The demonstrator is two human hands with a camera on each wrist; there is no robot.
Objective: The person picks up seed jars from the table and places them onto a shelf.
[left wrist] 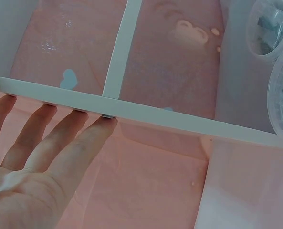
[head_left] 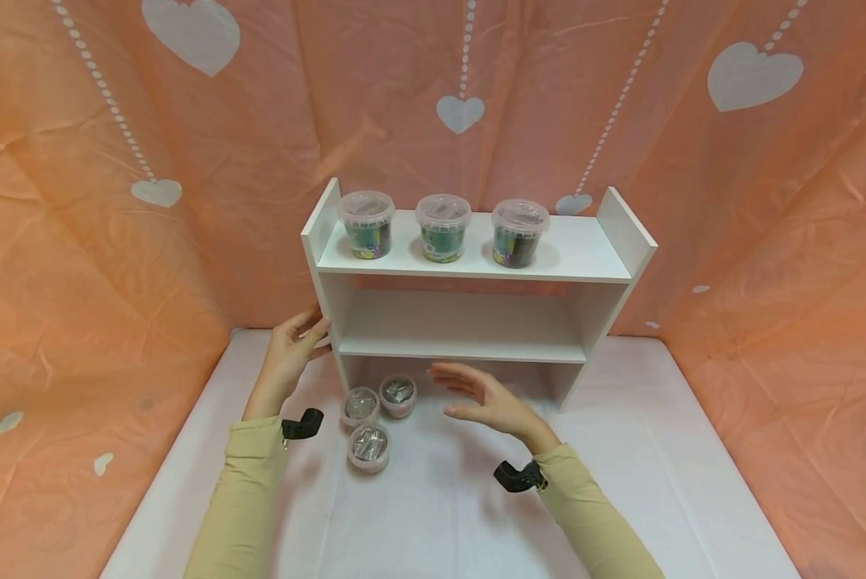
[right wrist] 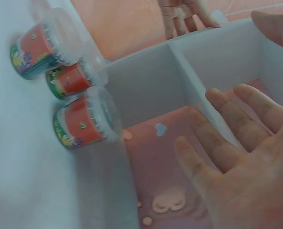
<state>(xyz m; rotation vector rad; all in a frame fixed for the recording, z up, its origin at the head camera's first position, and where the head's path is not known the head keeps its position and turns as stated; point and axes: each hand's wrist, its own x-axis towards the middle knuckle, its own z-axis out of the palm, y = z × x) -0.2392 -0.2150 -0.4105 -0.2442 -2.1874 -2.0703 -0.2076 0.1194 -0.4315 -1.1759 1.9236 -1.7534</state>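
A white shelf unit [head_left: 461, 322] with two boards stands at the back of the table. Straight fingers of my left hand [head_left: 290, 354] touch its left side panel [left wrist: 179, 121] from outside. My right hand [head_left: 490, 402] hovers before the lower opening, fingers spread and holding nothing. Three clear-lidded tubs with green labels stand along the top board: a left tub [head_left: 367, 225], a middle tub [head_left: 443, 228] and a right tub [head_left: 519, 233]. Three more tubs, red-labelled in the right wrist view, stand clustered by the unit's lower left: a front tub [head_left: 369, 448], a left tub [head_left: 360, 406] and a rear tub [head_left: 398, 396].
A white cloth covers the table [head_left: 418, 531]. Behind and at both sides hangs an orange-pink curtain [head_left: 389, 104] with white hearts. The shelf's right side panel [head_left: 624, 233] rises above the top board. Each wrist wears a black band [head_left: 302, 424].
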